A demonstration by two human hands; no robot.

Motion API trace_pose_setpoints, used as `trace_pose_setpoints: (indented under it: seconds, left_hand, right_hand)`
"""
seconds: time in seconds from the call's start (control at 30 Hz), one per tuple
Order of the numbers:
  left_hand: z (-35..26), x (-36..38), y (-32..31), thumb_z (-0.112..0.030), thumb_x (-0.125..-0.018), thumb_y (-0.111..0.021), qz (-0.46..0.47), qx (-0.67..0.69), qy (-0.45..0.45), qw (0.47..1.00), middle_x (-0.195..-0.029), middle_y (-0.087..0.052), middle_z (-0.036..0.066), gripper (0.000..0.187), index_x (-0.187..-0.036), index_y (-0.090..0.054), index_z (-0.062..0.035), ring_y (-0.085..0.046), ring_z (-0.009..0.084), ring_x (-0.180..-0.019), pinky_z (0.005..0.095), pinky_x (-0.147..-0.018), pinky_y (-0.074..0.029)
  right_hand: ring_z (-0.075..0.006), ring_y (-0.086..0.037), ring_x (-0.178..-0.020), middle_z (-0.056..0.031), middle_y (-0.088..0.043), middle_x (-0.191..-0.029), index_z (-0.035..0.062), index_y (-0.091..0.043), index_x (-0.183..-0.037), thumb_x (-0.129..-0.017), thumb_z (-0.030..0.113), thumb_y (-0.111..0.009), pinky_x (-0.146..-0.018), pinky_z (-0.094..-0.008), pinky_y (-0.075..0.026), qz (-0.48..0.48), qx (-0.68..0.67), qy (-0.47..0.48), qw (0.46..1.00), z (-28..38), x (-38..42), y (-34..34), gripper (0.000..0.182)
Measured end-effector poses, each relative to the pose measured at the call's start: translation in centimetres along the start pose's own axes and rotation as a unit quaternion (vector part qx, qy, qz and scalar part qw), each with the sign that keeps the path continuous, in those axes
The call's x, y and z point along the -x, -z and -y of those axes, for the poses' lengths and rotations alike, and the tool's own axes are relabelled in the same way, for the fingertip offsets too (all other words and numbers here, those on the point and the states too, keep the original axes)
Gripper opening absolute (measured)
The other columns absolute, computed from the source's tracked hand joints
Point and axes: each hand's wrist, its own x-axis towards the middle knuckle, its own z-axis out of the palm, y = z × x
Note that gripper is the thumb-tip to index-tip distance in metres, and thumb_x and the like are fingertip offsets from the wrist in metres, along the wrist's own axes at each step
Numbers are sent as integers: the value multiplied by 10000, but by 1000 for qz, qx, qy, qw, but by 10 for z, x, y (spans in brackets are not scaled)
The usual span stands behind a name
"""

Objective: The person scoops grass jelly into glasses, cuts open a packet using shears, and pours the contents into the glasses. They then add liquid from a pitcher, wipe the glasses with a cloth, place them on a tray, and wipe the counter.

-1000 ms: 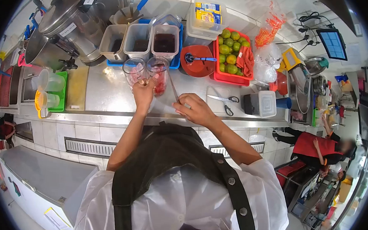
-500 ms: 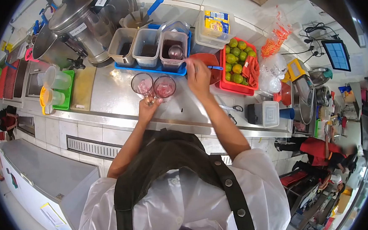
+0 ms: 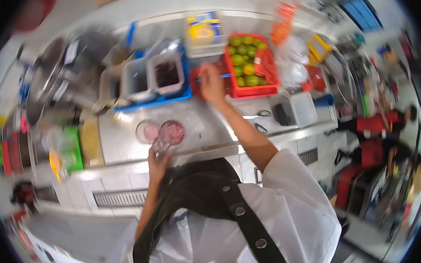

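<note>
My left hand (image 3: 158, 163) is closed at the handles of two glasses, a left glass (image 3: 147, 131) and a right glass (image 3: 173, 131), both with pink contents, near the counter's front edge. My right hand (image 3: 212, 87) is over the red bowl (image 3: 195, 85), its fingers closed; what they hold is blurred. A blue handle (image 3: 225, 76) shows beside it. Left of the bowl, a clear container of dark contents (image 3: 167, 74) stands on a blue tray (image 3: 147, 102) with two more containers.
A red basket (image 3: 254, 91) of green fruit stands right of the bowl. Scissors (image 3: 262, 114) and a lidded container (image 3: 302, 109) lie further right. Large metal pots and a green tray (image 3: 73, 147) are at the left. People stand at the far right.
The view has turned and blurred. My right hand has gone from the rim of the dark-filled container to over the red bowl. The ladle no longer shows in that container. My left hand remains at the glasses.
</note>
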Motion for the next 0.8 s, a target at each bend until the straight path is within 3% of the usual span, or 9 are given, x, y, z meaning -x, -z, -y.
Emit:
trace_pose_setpoints:
  seconds: [0.07,0.1,0.17,0.33,0.4,0.53,0.6,0.67,0.8]
  left_hand:
    - [16,34,-4,-106,-910,-708,-111,68,88,988,-1336,-455,158,473,-1303,-467,-3,-496,236,-1149,390,-992,-467]
    - [45,46,2,-70,-931,-672,-129,61,37,989,-1217,-511,130,344,-1220,-496,-4,-526,203,-1039,346,-907,-498]
    - [78,52,11,-59,-964,-605,-75,109,6,991,-861,-561,51,85,-990,-535,-19,-508,143,-775,276,-724,-476]
    - [51,41,35,-123,-925,-692,394,-42,45,917,-711,-602,13,124,-943,-666,-4,-531,85,-666,262,-592,-429]
    - [36,25,0,-132,-914,-710,480,-95,50,871,-702,-606,19,138,-941,-671,-2,-530,87,-649,267,-592,-434]
    - [-33,15,-120,-144,-922,-708,536,-85,-86,836,-722,-613,42,170,-882,-668,17,-543,86,-683,272,-628,-453]
    - [-75,12,-190,-120,-942,-681,532,-14,-121,838,-762,-620,32,127,-938,-660,5,-566,107,-732,262,-696,-474]
    - [-134,5,-254,-95,-916,-694,512,-35,-172,841,-975,-638,81,193,-1071,-618,-11,-599,147,-906,286,-776,-483]
    - [-211,-22,-381,-178,-791,-781,340,-132,-434,824,-1316,-538,203,658,-1363,-488,-35,-498,393,-1244,474,-1053,-383]
  right_hand:
    - [-383,-638,-972,-202,-651,-1054,-11,-599,-1088,-955,108,-565,-833,-446,-514,46,-115,-66,990,2,61,21,182]
    - [-374,-654,-916,-174,-668,-1015,15,-616,-1104,-934,93,-570,-794,-437,-528,61,-24,29,997,-5,99,31,192]
    - [-354,-666,-866,-138,-688,-974,71,-658,-1088,-915,113,-577,-757,-427,-546,185,-45,-116,975,31,160,89,196]
    - [-363,-675,-865,-158,-694,-947,92,-683,-1049,-919,156,-565,-787,-447,-541,178,7,-259,949,59,297,147,186]
    - [-368,-667,-892,-179,-692,-959,84,-687,-1036,-928,160,-554,-796,-452,-528,114,55,-384,915,48,310,185,188]
    - [-404,-571,-797,-199,-588,-815,17,-611,-897,-907,175,-619,-721,-494,-457,-248,239,-320,882,-57,250,290,159]
    - [-388,-585,-992,-235,-604,-1047,-8,-590,-1132,-914,232,-635,-831,-462,-478,-347,275,-324,836,-100,192,354,327]
    - [-407,-624,-1034,-267,-646,-1048,-29,-630,-1113,-881,256,-683,-875,-462,-508,-329,337,-315,824,-156,144,403,372]
    - [-427,-676,-960,-270,-693,-971,-31,-688,-985,-798,265,-774,-839,-481,-542,37,324,-423,845,-144,94,455,361]
